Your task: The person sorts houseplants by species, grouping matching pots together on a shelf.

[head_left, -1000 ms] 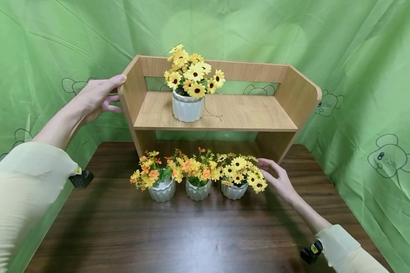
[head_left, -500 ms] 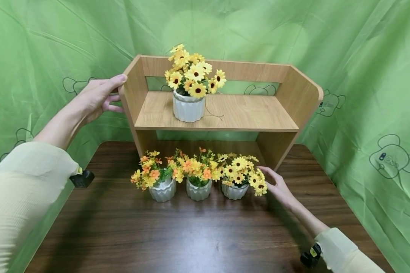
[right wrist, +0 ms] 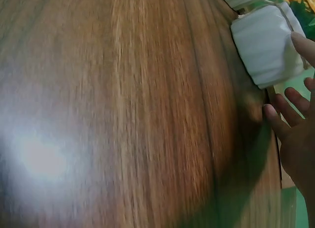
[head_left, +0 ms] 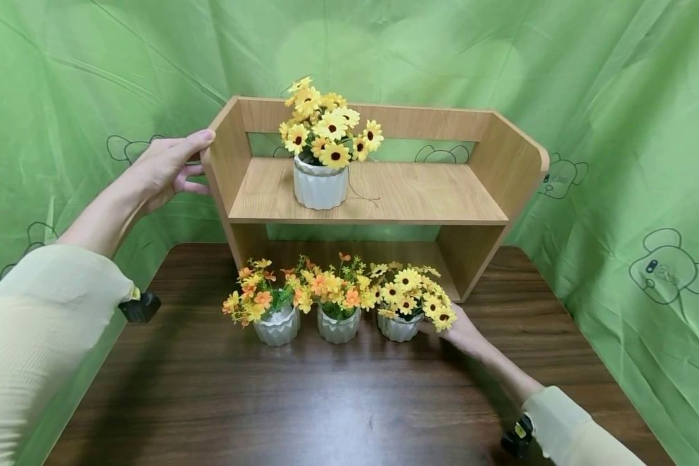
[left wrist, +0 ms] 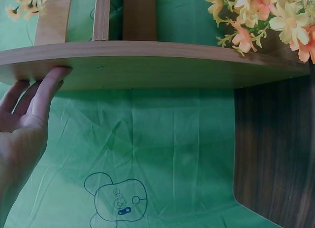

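My left hand touches the left side panel of a wooden two-tier shelf, its fingers fairly straight against the outer face in the left wrist view. My right hand is beside the rightmost white pot, which holds yellow dark-centred daisies. These flowers partly hide the hand in the head view. In the right wrist view, one fingertip overlaps the pot near its twine-tied rim, while the other fingers are spread below it. A similar yellow potted plant stands on the upper tier.
Two pots of orange and yellow flowers, a left one and a middle one, stand in line with the daisy pot, in front of the shelf. All three are on a dark wooden table. Green cloth surrounds it.
My right hand has moved from beside the right plant's blossoms down and inward to its pot. My left hand stays on the shelf panel, and the pots have not moved.
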Demonstrator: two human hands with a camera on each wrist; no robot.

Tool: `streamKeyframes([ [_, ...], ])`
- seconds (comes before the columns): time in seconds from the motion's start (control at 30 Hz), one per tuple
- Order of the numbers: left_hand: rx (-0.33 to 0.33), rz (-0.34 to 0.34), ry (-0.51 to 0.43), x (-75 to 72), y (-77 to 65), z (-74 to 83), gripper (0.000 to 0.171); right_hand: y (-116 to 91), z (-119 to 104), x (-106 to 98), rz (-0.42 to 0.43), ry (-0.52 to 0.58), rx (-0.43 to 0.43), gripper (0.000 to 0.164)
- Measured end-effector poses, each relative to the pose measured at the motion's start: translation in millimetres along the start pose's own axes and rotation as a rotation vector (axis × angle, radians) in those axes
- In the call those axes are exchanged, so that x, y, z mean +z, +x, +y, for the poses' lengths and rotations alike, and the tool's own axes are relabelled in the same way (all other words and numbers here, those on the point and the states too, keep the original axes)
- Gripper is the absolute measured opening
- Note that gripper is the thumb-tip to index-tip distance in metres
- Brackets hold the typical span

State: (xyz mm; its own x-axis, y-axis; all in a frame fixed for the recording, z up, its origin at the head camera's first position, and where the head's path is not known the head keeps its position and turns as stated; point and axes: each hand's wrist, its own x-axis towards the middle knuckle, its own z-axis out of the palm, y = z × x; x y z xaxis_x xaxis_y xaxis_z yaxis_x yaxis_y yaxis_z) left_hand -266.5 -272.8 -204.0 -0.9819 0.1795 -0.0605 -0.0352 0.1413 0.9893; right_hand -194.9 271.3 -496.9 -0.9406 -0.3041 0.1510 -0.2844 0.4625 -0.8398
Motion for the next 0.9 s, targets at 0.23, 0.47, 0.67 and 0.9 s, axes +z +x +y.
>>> streamKeyframes([
  [0.23,-0.001,0.001,0.003,-0.1,-0.9,-0.4,0.082,0,-32,13,-0.048,0.090,-0.040,0.085],
  [0.47,-0.004,-0.001,-0.002,0.8,0.4,0.2,0.081,1,-48,18,-0.068,0.116,-0.047,0.073],
  [0.67,-0.002,-0.002,-0.026,0.5,0.5,0.5,0.080,5,-49,22,-0.099,0.150,-0.059,0.063],
  [0.9,-0.002,-0.005,-0.023,0.5,0.3,0.0,0.081,4,-48,21,-0.101,0.196,-0.069,0.055],
])
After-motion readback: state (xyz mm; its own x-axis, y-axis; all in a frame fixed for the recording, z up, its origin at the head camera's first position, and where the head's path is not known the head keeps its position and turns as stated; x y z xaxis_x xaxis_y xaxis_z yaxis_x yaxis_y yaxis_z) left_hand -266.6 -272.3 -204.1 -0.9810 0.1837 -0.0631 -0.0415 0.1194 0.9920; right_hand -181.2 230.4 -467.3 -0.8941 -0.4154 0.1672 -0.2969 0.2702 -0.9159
